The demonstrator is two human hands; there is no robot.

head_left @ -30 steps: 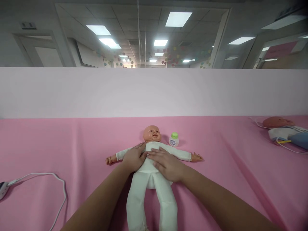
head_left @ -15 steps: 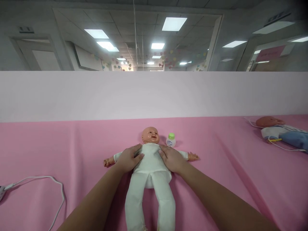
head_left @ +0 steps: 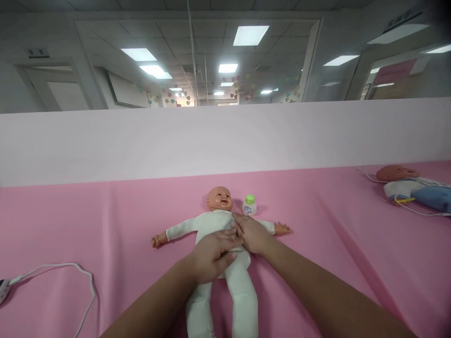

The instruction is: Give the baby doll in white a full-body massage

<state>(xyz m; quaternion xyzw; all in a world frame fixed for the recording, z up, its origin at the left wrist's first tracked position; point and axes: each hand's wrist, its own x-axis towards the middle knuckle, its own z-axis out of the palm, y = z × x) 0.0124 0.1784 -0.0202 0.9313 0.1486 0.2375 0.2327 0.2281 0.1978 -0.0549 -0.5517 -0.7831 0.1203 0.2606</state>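
Observation:
A baby doll (head_left: 206,224) with a soft white cloth body lies on its back on the pink sheet (head_left: 134,206), arms spread and head away from me. My left hand (head_left: 215,251) rests across its belly, fingers stretched out and pointing right. Its fingertips reach the edge of my right hand (head_left: 252,232), which lies with fingers extended on the doll's chest, at the right side. Beside the doll's head stands a small clear bottle (head_left: 249,206) with a green cap, just beyond my right hand.
A second doll (head_left: 433,192) in blue and white clothing, with thin tubes, lies at the far right. A white cable (head_left: 92,281) curves over the sheet at lower left. Behind runs a low white wall (head_left: 176,141) with glass above it.
My left hand has moved from the doll's left-side shoulder and chest, down and right onto its belly, meeting my right hand. My right hand has stayed nearly in place. The view has tilted slightly.

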